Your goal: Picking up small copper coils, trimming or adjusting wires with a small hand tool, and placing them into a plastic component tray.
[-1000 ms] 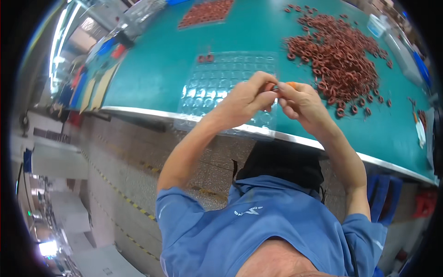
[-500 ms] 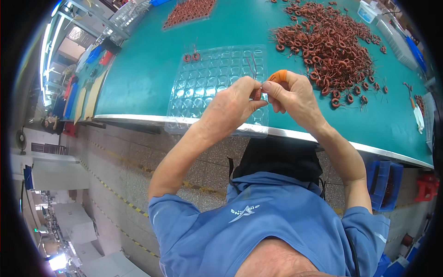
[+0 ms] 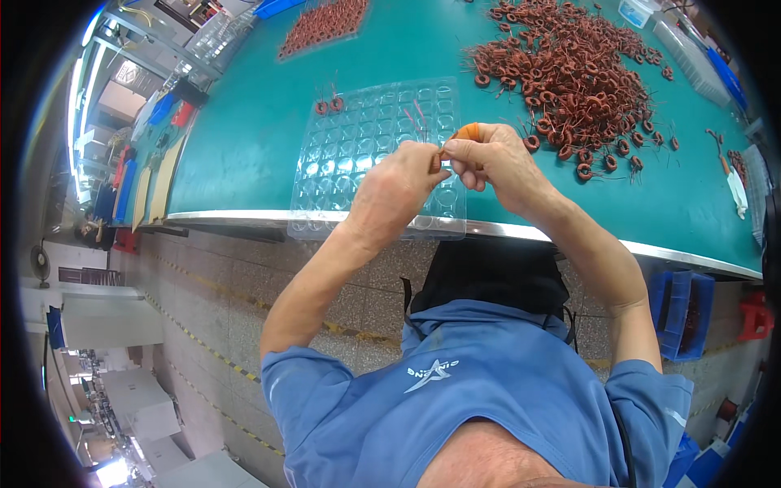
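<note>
A copper-coloured toroidal coil is pinched upright between the thumb and fingers of my left hand. Its thin wire leads stick up above my fingertips. My right hand, with an orange cover on one finger, is closed in a pinch against the coil's right side; its fingertips hide the exact spot it grips. Both hands are over a clear plastic tray with round pockets. Two more coils, one beside another, stand at the tray's far left corner.
A big heap of coils covers the right of the green table. Farther back lies a filled tray of coils. Right of the heap is an orange-and-white hand tool. Below the table edge is a blue bin.
Both hands and the coil have shifted slightly left over the tray. The coil's leads now lean more to the left, and the right fingers are drawn in closer together.
</note>
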`<control>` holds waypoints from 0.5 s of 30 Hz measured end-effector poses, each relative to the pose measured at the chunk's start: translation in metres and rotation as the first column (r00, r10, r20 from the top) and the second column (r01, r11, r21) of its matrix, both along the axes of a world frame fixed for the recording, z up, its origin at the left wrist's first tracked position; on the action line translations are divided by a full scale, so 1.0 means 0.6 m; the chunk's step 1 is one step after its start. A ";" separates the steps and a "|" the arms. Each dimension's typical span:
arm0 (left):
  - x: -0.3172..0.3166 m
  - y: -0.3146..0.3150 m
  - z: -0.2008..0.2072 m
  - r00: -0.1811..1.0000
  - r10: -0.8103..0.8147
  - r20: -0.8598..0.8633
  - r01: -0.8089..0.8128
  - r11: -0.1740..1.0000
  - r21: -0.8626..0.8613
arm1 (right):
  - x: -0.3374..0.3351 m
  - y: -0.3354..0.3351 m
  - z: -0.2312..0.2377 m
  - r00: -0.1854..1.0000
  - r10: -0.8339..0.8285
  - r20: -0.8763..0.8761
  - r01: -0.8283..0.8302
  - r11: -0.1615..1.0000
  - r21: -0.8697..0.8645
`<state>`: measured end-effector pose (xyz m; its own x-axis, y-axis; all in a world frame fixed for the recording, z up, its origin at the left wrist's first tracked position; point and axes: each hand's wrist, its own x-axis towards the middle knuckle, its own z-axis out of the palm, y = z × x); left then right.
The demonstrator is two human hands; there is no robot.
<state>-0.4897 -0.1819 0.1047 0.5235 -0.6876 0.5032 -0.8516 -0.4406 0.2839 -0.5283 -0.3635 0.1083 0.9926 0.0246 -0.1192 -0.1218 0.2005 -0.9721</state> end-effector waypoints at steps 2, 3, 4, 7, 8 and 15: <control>-0.007 -0.004 -0.003 0.981 0.019 -0.193 -0.045 0.991 -0.127 | 0.005 -0.002 0.006 1.000 0.001 -0.010 0.000 0.998 0.055; -0.010 -0.005 -0.008 0.933 -0.030 -0.359 -0.071 0.961 -0.266 | 0.004 -0.003 0.010 1.000 0.004 -0.007 -0.004 0.999 0.054; -0.013 -0.007 -0.012 0.858 -0.105 -0.503 -0.119 0.912 -0.393 | 0.002 -0.006 0.017 0.999 0.023 -0.023 -0.021 0.994 0.107; -0.020 -0.017 -0.021 0.876 -0.123 -0.467 -0.144 0.856 -0.496 | -0.001 0.002 0.025 1.000 0.013 0.012 -0.014 0.992 0.129; -0.020 -0.018 -0.023 0.931 -0.074 -0.358 -0.127 0.852 -0.508 | -0.002 0.007 0.026 0.998 -0.018 0.061 0.012 0.995 0.101; 0.001 -0.020 -0.018 0.997 -0.042 0.061 0.059 0.947 -0.317 | -0.011 0.001 0.032 0.983 -0.079 0.167 0.115 0.969 -0.219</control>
